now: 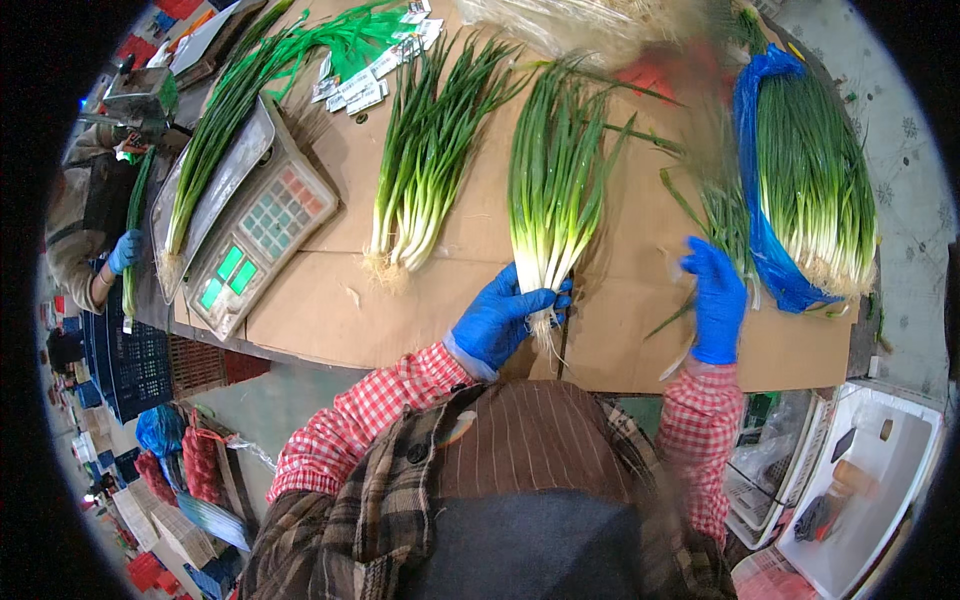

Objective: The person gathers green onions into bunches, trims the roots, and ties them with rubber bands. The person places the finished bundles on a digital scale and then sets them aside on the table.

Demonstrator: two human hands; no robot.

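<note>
My left hand [508,315], in a blue glove, grips a bunch of green onions [559,187] by the white ends just above the roots; the leaves point away from me. My right hand [712,296], gloved in blue too, is to the right of that bunch, fingers partly curled, with nothing seen in it. Loose green onion leaves [724,210] lie just beyond it. Two more bunches are on the cardboard: a spread one [431,165] left of centre, and a big one [814,172] at the right, partly wrapped in blue plastic [754,195].
Green onions [217,142] lie on the pan of a digital scale [262,232] at left. Green ties with printed tags [360,86] and clear plastic [570,26] are at the far edge. A co-worker's gloved hand [124,251] holds onions. A white box [862,480] stands lower right.
</note>
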